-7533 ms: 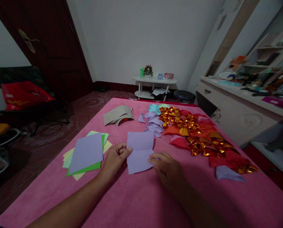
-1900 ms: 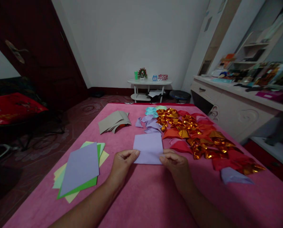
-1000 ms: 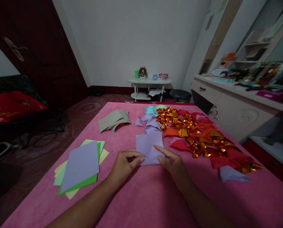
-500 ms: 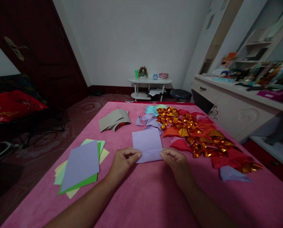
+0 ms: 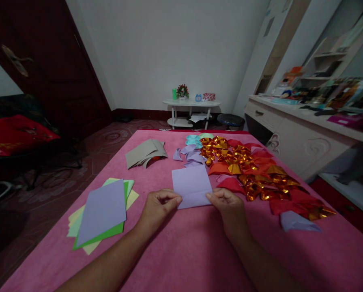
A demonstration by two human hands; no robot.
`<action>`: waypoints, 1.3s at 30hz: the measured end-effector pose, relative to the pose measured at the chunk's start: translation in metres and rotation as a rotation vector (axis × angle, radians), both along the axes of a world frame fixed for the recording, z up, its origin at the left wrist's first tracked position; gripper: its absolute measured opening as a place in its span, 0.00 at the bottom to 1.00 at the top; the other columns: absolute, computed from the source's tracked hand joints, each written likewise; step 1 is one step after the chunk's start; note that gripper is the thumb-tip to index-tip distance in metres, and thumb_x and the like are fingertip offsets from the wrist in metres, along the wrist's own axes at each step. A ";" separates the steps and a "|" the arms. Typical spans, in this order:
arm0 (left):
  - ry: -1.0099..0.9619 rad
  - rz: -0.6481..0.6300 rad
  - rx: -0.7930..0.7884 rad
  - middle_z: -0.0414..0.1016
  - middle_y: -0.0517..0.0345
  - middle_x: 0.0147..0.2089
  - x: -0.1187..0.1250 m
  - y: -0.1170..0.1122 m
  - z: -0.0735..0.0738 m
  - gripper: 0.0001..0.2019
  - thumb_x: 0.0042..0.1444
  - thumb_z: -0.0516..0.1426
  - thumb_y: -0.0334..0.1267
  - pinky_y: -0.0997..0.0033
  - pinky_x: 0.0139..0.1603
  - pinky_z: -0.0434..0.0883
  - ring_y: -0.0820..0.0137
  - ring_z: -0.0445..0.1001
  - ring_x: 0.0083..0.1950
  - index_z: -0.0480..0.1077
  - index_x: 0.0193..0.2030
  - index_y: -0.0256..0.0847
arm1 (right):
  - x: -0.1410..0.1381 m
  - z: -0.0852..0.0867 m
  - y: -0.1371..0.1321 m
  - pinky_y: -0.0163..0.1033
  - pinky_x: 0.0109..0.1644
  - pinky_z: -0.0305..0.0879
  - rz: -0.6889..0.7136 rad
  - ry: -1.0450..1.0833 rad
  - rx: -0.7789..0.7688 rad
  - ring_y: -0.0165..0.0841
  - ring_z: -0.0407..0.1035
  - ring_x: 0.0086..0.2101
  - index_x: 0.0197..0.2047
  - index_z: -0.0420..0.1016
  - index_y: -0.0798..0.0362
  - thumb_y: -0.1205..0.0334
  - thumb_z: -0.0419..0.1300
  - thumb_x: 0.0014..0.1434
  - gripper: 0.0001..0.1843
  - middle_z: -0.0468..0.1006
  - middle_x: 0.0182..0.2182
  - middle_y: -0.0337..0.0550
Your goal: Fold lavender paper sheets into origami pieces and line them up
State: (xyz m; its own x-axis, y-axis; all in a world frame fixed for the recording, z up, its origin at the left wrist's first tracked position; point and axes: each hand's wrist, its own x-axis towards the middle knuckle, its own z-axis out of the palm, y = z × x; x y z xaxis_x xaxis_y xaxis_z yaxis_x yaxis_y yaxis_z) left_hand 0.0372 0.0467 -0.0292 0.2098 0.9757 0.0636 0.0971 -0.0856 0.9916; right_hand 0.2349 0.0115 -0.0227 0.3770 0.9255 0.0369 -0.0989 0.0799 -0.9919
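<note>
A sheet of lavender paper is held up over the pink-covered table, with a crease running across its lower part. My left hand pinches its lower left edge between thumb and fingers. At the lower right edge, my right hand grips it the same way. Just behind the sheet lie several folded lavender paper pieces. To the right spreads a pile of folded shiny gold paper pieces and red paper pieces. One folded lavender piece rests at the near right of the pile.
A stack of coloured paper sheets, lavender on top, lies at the left of the pink table cover. Grey sheets sit farther back. Beyond the table stand a small white side table, a round stool and a dresser.
The lavender sheet has shifted slightly right between my hands, and my right hand has moved a little right with it. Both hands still grip it. The view has drifted slightly.
</note>
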 end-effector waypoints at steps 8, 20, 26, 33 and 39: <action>0.004 0.004 -0.004 0.74 0.55 0.27 0.000 0.000 -0.002 0.07 0.45 0.64 0.37 0.77 0.29 0.64 0.73 0.69 0.29 0.77 0.25 0.35 | 0.001 -0.004 0.001 0.34 0.31 0.62 -0.012 0.003 -0.020 0.30 0.67 0.25 0.19 0.71 0.55 0.59 0.68 0.41 0.11 0.75 0.22 0.37; 0.025 0.035 0.014 0.74 0.56 0.27 -0.003 0.001 -0.001 0.06 0.45 0.63 0.37 0.79 0.28 0.64 0.75 0.68 0.29 0.77 0.24 0.35 | 0.001 -0.001 0.000 0.38 0.38 0.67 0.002 0.023 -0.064 0.35 0.72 0.30 0.27 0.79 0.55 0.59 0.68 0.41 0.09 0.80 0.27 0.42; 0.027 0.029 0.012 0.74 0.56 0.27 -0.002 0.000 -0.002 0.06 0.45 0.63 0.37 0.79 0.28 0.63 0.74 0.68 0.28 0.77 0.24 0.35 | 0.000 -0.005 0.000 0.36 0.36 0.66 -0.048 0.001 -0.035 0.33 0.71 0.29 0.22 0.74 0.55 0.60 0.68 0.41 0.09 0.80 0.27 0.42; 0.034 0.054 -0.045 0.73 0.56 0.24 0.000 -0.002 0.001 0.07 0.44 0.63 0.37 0.79 0.26 0.62 0.75 0.67 0.25 0.76 0.23 0.33 | 0.000 -0.008 0.002 0.36 0.35 0.66 -0.076 -0.079 -0.022 0.33 0.71 0.29 0.21 0.72 0.55 0.60 0.67 0.42 0.09 0.79 0.26 0.42; 0.074 0.068 -0.070 0.71 0.58 0.20 0.000 -0.003 0.000 0.08 0.42 0.62 0.38 0.79 0.23 0.60 0.77 0.64 0.22 0.75 0.22 0.32 | -0.001 -0.010 0.003 0.34 0.31 0.65 -0.095 -0.134 -0.008 0.32 0.71 0.26 0.18 0.70 0.55 0.61 0.67 0.41 0.10 0.78 0.23 0.40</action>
